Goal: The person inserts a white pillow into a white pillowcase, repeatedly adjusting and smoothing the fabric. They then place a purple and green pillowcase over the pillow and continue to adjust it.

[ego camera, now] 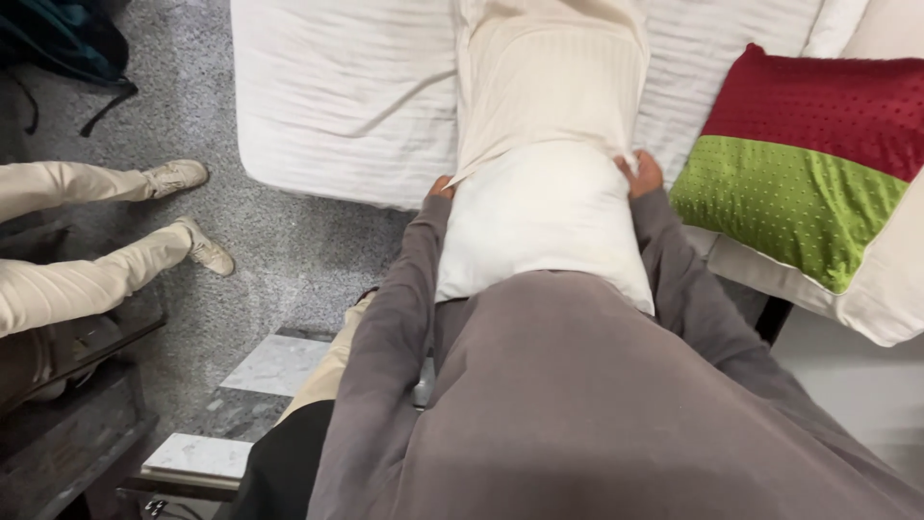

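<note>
Two hands grip the open end of a cream pillowcase (pixel 549 91) where it meets a white pillow (pixel 544 221). The pillow stands between the person's arms, its bare lower half pressed against the grey sweatshirt (pixel 597 404) nearest the camera, its upper half already inside the case. The left hand (pixel 441 186) sits at the pillow's left edge, mostly hidden behind fabric, fingers closed on the hem of the pillowcase. The right hand (pixel 643 175) sits at the right edge, knuckles up, fingers curled shut around the hem there. Both arms reach forward, nearly straight, sleeves drawn down to the wrists, flanking the pillow on either side.

The pillow is smooth, plump and rounded at its corners. The pillowcase is ribbed with fine lengthwise stripes and lies flat and slack across the bed (pixel 346 96) beyond the hands, running toward the bed's far edge. The bed's white cover is crinkled and quilted, with a rounded near-left corner.

At the bed's right edge leans a square cushion (pixel 808 154), dark red above and lime green below, dotted with small raised studs, resting on a larger white pillow (pixel 890 279).

Left of the bed, on speckled grey carpet (pixel 279 250), another person's legs (pixel 87 231) in beige trousers and pale shoes stretch out.
</note>
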